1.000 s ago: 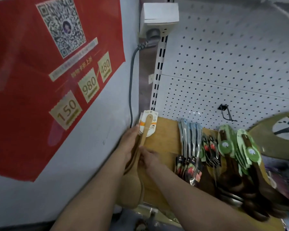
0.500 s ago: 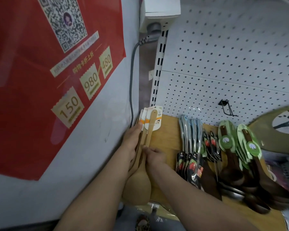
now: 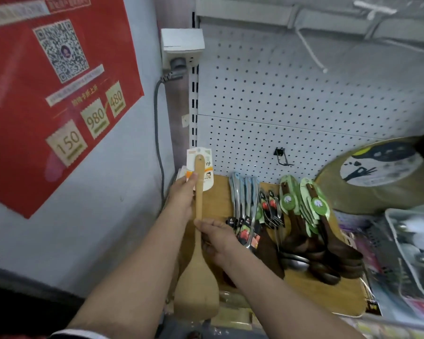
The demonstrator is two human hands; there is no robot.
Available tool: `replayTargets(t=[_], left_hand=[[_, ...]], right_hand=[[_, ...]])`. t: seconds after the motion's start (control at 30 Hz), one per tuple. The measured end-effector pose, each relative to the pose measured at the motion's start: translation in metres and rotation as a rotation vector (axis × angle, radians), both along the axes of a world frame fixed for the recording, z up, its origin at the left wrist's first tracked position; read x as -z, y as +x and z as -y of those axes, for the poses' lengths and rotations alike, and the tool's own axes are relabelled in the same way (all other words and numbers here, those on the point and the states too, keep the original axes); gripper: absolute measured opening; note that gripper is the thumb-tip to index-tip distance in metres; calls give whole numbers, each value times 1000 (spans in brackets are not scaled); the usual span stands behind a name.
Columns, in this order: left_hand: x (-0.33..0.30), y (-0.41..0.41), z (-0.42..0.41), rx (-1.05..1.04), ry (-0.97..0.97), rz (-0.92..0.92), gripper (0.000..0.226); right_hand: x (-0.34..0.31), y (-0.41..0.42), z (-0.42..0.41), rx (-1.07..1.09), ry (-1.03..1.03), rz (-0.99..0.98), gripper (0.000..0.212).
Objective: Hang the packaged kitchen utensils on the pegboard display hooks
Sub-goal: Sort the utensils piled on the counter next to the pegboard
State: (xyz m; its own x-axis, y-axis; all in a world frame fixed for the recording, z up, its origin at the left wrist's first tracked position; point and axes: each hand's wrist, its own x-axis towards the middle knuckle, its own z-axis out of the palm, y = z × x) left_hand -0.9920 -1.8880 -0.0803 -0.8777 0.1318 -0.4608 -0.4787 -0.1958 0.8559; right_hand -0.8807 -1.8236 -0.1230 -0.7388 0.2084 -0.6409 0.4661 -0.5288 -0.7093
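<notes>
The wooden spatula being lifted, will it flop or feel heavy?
The wooden spatula probably stays stiff: its handle runs straight between the left hand and right hand. Likely light, being thin. Its card header may bend easily.

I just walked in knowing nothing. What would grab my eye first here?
Probably the big red poster on the left wall, with its square code and price tags. Then, at the centre, the left hand and right hand holding up a wooden spatula with a paper card, before a white pegboard.
</notes>
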Motion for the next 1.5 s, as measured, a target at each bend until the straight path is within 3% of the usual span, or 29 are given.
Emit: replayTargets(t=[0.37, 0.6, 0.73, 0.83, 1.2, 1.37, 1.5], left_hand=[[-49, 144, -118, 58, 43, -126, 16], [-63, 279, -246, 242, 124, -171, 16], [-62, 349, -314, 346, 161, -154, 19], [-66, 394, -359, 430, 149, -155, 17], [-69, 526, -528, 761, 216, -146, 15], [-70, 575, -623, 815, 297, -107, 7], [-72, 607, -712, 821, 330, -69, 13]], right_hand=[[-45, 157, -108, 30, 65, -155, 11], [-54, 295, -213, 210, 166, -218, 7], [-56, 371, -268, 350, 188, -199, 21], [-58, 419, -300, 465, 189, -189, 11], [-58, 554, -429, 747, 171, -187, 5], [-53, 598, -522, 771, 237, -183, 7], [-60, 629, -614, 807, 263, -206, 10]])
